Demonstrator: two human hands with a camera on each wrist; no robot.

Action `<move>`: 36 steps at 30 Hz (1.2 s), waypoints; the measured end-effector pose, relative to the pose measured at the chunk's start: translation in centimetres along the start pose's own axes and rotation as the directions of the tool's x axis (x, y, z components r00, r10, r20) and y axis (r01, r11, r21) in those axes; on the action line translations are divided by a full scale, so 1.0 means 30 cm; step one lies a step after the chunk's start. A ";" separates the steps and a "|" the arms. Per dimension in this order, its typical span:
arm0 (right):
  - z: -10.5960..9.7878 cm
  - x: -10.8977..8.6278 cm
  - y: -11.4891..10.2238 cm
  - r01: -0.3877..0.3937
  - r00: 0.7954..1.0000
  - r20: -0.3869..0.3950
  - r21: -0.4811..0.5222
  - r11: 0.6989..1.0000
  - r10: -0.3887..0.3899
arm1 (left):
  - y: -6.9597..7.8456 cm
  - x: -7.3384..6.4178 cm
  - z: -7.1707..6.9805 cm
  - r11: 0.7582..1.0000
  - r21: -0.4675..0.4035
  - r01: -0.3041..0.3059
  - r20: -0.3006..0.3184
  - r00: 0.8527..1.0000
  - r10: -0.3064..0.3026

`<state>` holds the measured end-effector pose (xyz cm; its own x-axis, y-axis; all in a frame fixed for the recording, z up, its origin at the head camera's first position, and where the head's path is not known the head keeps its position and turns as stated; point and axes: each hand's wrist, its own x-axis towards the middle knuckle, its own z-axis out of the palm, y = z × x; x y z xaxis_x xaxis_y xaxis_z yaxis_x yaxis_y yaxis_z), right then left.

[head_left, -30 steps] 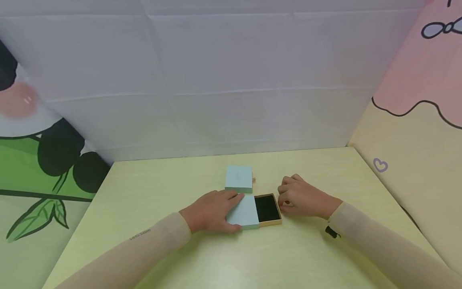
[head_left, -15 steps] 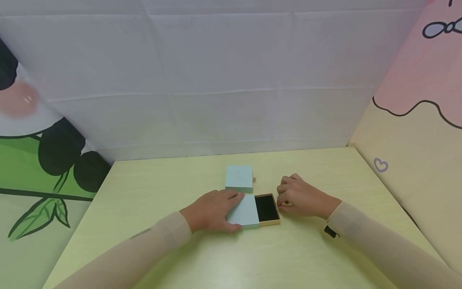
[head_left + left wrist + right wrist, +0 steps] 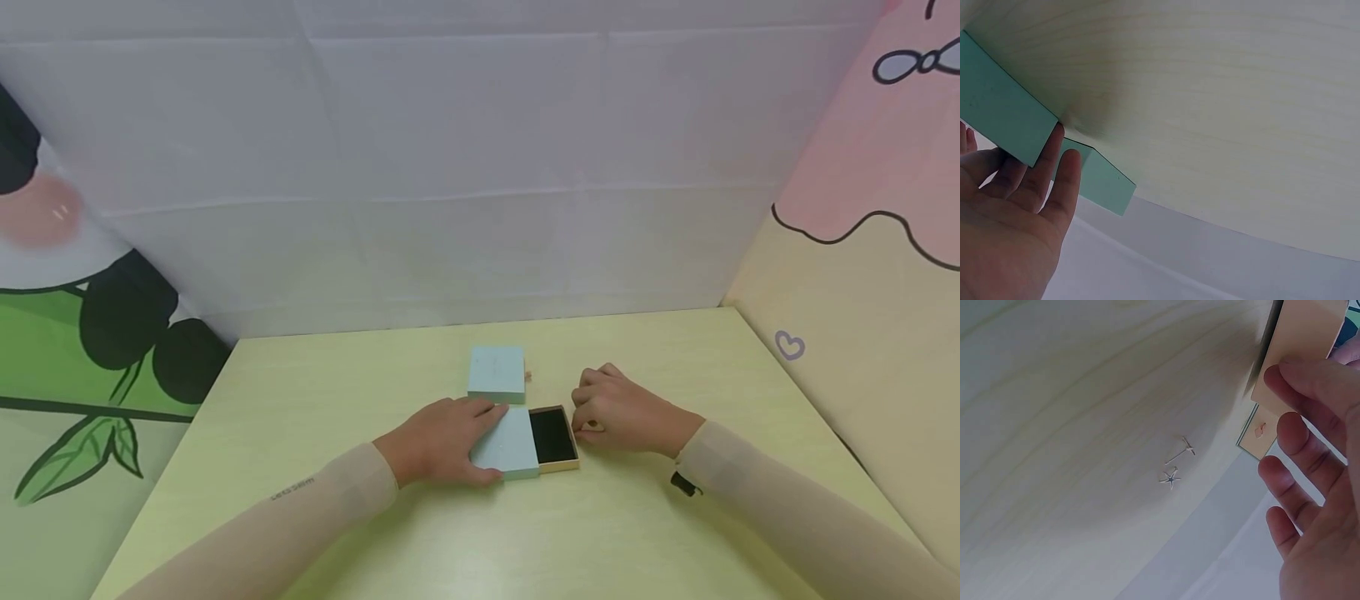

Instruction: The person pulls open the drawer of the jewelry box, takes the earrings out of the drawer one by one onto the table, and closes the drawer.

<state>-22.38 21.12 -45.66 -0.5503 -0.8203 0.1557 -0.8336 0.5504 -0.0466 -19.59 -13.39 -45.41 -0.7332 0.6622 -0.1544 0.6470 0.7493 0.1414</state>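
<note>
Pale-blue box [image 3: 513, 443] | left hand [image 3: 444, 439] grips its edges | drawer [image 3: 552, 437] juts rightward | nearer right hand [image 3: 626, 412] pinches its end

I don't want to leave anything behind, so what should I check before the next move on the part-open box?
1. Left grip on the blue sleeve: ok, spread around its left part.
2. Right grip at the drawer: ok, thumb and index finger are at its outer end.
3. Pull tab pinched there: cannot tell, the fingers hide the spot.
4. Drawer shut: not ok, it sticks out rightward with its black lining showing.
5. Small star-shaped pieces put away: not ok, two lie loose on the table.
6. Second box closed: ok, only a small tab protrudes.
</note>
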 end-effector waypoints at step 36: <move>0.014 0.046 -0.030 0.030 1.000 -0.005 -0.028 0.999 -0.030 | 0.005 0.001 -0.006 1.000 -0.008 0.007 0.002 1.000 -0.007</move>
<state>-22.41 19.43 -45.81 -0.5246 -0.8358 0.1622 -0.8482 0.5295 -0.0147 -19.56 -13.26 -45.24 -0.7376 0.6567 -0.1570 0.6399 0.7541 0.1480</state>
